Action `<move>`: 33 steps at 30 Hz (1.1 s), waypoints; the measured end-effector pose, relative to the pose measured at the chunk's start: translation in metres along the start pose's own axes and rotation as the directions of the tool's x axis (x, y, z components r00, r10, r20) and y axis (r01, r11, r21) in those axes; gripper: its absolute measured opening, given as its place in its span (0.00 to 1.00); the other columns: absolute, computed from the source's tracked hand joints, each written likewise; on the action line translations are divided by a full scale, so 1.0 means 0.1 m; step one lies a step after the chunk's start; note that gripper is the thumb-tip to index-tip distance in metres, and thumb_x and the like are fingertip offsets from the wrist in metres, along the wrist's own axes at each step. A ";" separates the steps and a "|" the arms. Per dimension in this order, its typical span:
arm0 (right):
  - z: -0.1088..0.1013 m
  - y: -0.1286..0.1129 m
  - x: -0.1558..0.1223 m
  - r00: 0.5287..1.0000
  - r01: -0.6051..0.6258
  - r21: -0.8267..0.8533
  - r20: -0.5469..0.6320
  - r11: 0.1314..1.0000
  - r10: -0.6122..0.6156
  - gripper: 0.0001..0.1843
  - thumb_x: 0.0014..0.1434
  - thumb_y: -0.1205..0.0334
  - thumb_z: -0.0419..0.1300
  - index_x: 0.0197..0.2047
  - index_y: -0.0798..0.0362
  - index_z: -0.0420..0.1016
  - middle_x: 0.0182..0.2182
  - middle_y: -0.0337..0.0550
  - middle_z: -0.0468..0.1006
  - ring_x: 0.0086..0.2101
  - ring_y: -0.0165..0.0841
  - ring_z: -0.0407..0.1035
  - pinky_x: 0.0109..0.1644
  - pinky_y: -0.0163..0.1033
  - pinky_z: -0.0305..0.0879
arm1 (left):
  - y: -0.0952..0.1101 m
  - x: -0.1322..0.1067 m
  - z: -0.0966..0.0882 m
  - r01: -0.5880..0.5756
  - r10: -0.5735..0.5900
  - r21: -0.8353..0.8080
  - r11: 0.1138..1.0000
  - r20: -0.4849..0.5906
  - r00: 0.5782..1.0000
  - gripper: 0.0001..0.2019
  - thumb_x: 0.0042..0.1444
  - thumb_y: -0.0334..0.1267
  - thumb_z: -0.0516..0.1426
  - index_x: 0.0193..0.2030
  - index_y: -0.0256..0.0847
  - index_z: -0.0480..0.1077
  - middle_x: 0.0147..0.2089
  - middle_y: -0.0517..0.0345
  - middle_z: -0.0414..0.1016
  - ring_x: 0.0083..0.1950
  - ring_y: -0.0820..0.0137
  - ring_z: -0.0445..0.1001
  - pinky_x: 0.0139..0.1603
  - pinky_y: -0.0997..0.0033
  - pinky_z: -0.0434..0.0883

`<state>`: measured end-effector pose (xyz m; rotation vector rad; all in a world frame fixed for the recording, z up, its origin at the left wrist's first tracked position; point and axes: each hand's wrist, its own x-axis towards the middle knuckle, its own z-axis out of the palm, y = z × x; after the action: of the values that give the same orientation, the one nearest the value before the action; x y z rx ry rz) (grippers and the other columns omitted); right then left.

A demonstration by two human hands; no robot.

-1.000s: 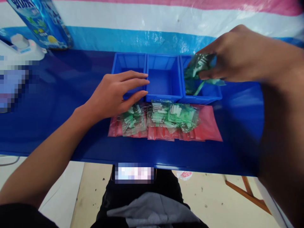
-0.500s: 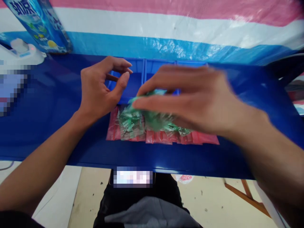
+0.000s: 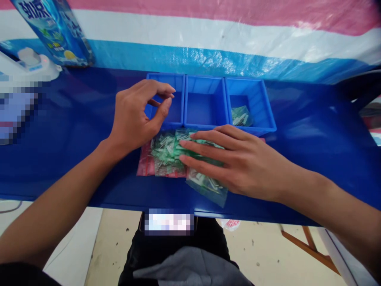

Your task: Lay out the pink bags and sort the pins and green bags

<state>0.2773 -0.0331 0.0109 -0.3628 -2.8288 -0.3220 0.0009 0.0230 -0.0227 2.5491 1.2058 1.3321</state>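
Pretty plain setup here: both forearms are bare, and the left hand (image 3: pixel 137 115) and right hand (image 3: pixel 241 163) have long, slim fingers with nothing worn on them. Down below there are black trousers (image 3: pixel 175 238) with a floppy piece of grey fabric (image 3: pixel 190 268) across the lap. There's a pixelated patch (image 3: pixel 169 221) right at the waist, impossible to make out. Some dark clothing (image 3: pixel 20 276) pokes into the bottom-left corner too.

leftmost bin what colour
The leftmost bin is bright blue plastic, seen best in the head view.
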 end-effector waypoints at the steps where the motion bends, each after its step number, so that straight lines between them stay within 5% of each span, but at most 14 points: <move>1: -0.02 0.01 -0.05 1.000 -0.015 0.030 0.007 0.999 0.015 0.21 0.78 0.68 0.54 0.69 0.55 0.77 0.68 0.49 0.80 0.65 0.49 0.75 0.62 0.56 0.78 | -0.01 0.00 0.00 -0.010 0.010 0.000 1.000 0.000 1.000 0.09 0.75 0.38 0.59 0.56 0.45 0.79 0.50 0.61 0.87 0.49 0.70 0.86 0.48 0.71 0.86; 7: -0.22 0.03 -0.31 0.992 -0.123 0.241 0.054 0.963 0.114 0.23 0.78 0.69 0.52 0.71 0.53 0.74 0.71 0.48 0.76 0.72 0.49 0.68 0.67 0.60 0.75 | 0.01 0.00 -0.02 -0.022 0.022 0.006 1.000 0.018 1.000 0.09 0.76 0.38 0.59 0.56 0.44 0.80 0.50 0.60 0.87 0.49 0.71 0.85 0.49 0.71 0.85; 10: -0.37 0.03 -0.47 0.943 -0.303 0.338 -0.030 0.891 0.332 0.23 0.77 0.66 0.58 0.72 0.46 0.74 0.61 0.49 0.80 0.62 0.42 0.76 0.57 0.49 0.78 | 0.02 0.00 -0.03 0.003 -0.004 0.031 1.000 0.022 1.000 0.08 0.76 0.39 0.59 0.55 0.46 0.80 0.50 0.62 0.87 0.49 0.70 0.85 0.49 0.70 0.85; 13: -0.43 0.04 -0.62 0.855 -0.491 0.224 -0.059 0.842 0.515 0.27 0.74 0.68 0.63 0.71 0.37 0.74 0.46 0.44 0.76 0.43 0.36 0.77 0.41 0.42 0.74 | 0.00 0.00 -0.03 -0.005 0.002 0.054 0.999 0.046 0.999 0.08 0.76 0.40 0.58 0.55 0.49 0.79 0.51 0.63 0.86 0.50 0.70 0.85 0.50 0.69 0.85; 16: -0.36 0.00 -0.68 0.844 -0.535 -0.043 -0.069 0.844 0.531 0.25 0.74 0.67 0.65 0.71 0.43 0.73 0.41 0.41 0.80 0.33 0.32 0.74 0.31 0.40 0.66 | -0.03 0.00 -0.03 -0.081 0.075 0.061 0.995 0.089 0.993 0.09 0.76 0.40 0.58 0.57 0.50 0.78 0.54 0.63 0.86 0.53 0.67 0.85 0.55 0.62 0.85; 19: -0.24 -0.08 -0.65 0.857 -0.511 -0.238 -0.071 0.826 0.510 0.27 0.71 0.73 0.62 0.71 0.50 0.71 0.44 0.42 0.85 0.31 0.32 0.77 0.27 0.40 0.62 | -0.07 0.00 -0.03 -0.178 0.169 0.064 0.982 0.128 0.977 0.10 0.75 0.41 0.59 0.58 0.50 0.77 0.59 0.62 0.85 0.58 0.64 0.84 0.62 0.53 0.85; 22: -0.23 -0.15 -0.62 0.850 -0.509 -0.184 0.044 0.841 0.525 0.34 0.67 0.78 0.56 0.74 0.52 0.67 0.55 0.46 0.84 0.32 0.32 0.79 0.24 0.39 0.64 | -0.08 0.01 -0.03 -0.212 0.199 0.077 0.974 0.148 0.969 0.10 0.74 0.41 0.59 0.59 0.51 0.77 0.60 0.62 0.85 0.59 0.63 0.84 0.62 0.51 0.85; 25: -0.31 -0.17 -0.63 0.840 -0.539 0.026 0.083 0.842 0.536 0.27 0.71 0.75 0.54 0.69 0.46 0.72 0.58 0.43 0.83 0.36 0.32 0.82 0.29 0.38 0.73 | -0.07 0.00 -0.03 -0.202 0.188 0.076 0.976 0.159 0.969 0.10 0.74 0.41 0.59 0.59 0.53 0.77 0.61 0.63 0.84 0.59 0.62 0.84 0.61 0.49 0.85; 28: -0.35 -0.16 -0.63 0.802 -0.592 0.088 -0.036 0.801 0.597 0.18 0.71 0.74 0.60 0.57 0.44 0.78 0.55 0.41 0.85 0.44 0.35 0.84 0.39 0.41 0.79 | -0.06 -0.01 -0.02 -0.216 0.202 0.077 0.973 0.159 0.966 0.10 0.74 0.41 0.59 0.59 0.53 0.77 0.60 0.62 0.85 0.58 0.62 0.84 0.60 0.50 0.85; 31: -0.30 -0.18 -0.60 0.763 -0.621 0.104 -0.148 0.777 0.630 0.18 0.70 0.72 0.63 0.59 0.46 0.81 0.54 0.45 0.85 0.47 0.37 0.84 0.46 0.43 0.82 | -0.07 -0.01 -0.01 -0.228 0.212 0.080 0.970 0.163 0.963 0.10 0.75 0.41 0.59 0.58 0.51 0.77 0.59 0.60 0.85 0.58 0.62 0.84 0.60 0.50 0.85; 33: -0.24 -0.20 -0.58 0.781 -0.589 0.141 -0.150 0.795 0.606 0.20 0.71 0.70 0.64 0.64 0.51 0.80 0.57 0.50 0.85 0.50 0.39 0.84 0.52 0.45 0.84 | -0.08 -0.01 0.00 -0.230 0.214 0.079 0.970 0.169 0.962 0.09 0.75 0.42 0.59 0.57 0.50 0.77 0.59 0.59 0.85 0.58 0.62 0.84 0.59 0.50 0.85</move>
<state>0.3314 -0.0708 0.0130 -1.1139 -2.3646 -0.0853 -0.0044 0.0282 -0.0263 2.8696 1.0060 1.0995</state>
